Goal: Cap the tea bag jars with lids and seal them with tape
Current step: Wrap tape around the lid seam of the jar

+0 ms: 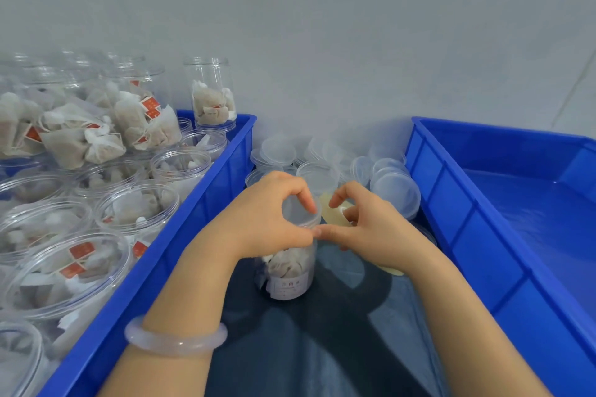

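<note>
Found tea-bag jar (290, 271) mid-surface, left hand (267, 219) curled round its lid (300, 212), right hand (371, 229) gripping tape roll (335, 211). Noted open jars (138, 203) of tea bags filling left-edge bin (180, 245).

Our left hand (271, 219) curls round the lid (300, 216) on a jar (290, 274) of tea bags standing on the dark table (322, 348). Our right hand (371, 229) meets it thumb to thumb at the rim, fingers curled by a tape roll (335, 212). Loose lids (396, 190) lie between the left bin (180, 235), full of open jars (138, 206), and the right bin (467, 235)
</note>
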`<state>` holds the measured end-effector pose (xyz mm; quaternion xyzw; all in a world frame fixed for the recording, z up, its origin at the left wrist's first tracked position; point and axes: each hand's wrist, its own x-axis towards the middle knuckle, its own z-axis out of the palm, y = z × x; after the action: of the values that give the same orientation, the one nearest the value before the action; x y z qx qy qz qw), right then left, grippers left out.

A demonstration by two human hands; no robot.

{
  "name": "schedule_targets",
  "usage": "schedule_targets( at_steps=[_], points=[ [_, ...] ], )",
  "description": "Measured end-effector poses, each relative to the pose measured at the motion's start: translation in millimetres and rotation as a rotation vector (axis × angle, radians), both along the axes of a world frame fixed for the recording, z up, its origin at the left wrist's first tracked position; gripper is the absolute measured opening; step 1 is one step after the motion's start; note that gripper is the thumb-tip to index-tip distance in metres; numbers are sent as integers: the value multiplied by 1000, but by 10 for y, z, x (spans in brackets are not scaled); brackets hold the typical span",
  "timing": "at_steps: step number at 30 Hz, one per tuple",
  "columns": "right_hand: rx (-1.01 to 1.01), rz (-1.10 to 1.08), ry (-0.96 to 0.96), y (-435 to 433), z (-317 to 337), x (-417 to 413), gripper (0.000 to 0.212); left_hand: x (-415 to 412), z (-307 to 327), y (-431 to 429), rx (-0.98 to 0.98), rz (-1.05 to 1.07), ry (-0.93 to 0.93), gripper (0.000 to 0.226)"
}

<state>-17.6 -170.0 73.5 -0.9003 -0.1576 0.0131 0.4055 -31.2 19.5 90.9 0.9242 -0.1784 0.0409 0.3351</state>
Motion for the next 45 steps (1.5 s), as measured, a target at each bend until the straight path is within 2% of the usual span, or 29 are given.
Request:
schedule_targets(
  at_steps=[4,9,12,15,21,25,30,34,38,45],
  points=[
    [10,107,2,-39,29,-9,33,-7,-87,-38,40,81,-74,53],
    [-21,60,-148,-50,-19,59,11,56,-157,-133,102,98,-191,43],
    [-39,45,-205,-6,-40,70,19,121,-130,-137,36,82,-145,39],
    [-74,-3,-265,26,-48,70,25,200,-74,-159,34,91,-107,47],
    [-43,-50,-296,22,-90,89,17,315,59,-259,156,98,47,62],
    [-1,-24,-260,31,-124,109,15,267,2,-270,183,114,-69,50],
    [8,14,-202,120,-163,68,20,173,-147,-156,133,113,-208,47],
    [-39,-7,-287,85,-157,76,18,198,-116,-145,94,94,-161,44],
    [-20,12,-302,97,-177,88,32,227,-102,-129,42,75,-126,41],
    [8,46,-323,110,-224,80,32,239,-148,-166,48,100,-223,37]
  ],
)
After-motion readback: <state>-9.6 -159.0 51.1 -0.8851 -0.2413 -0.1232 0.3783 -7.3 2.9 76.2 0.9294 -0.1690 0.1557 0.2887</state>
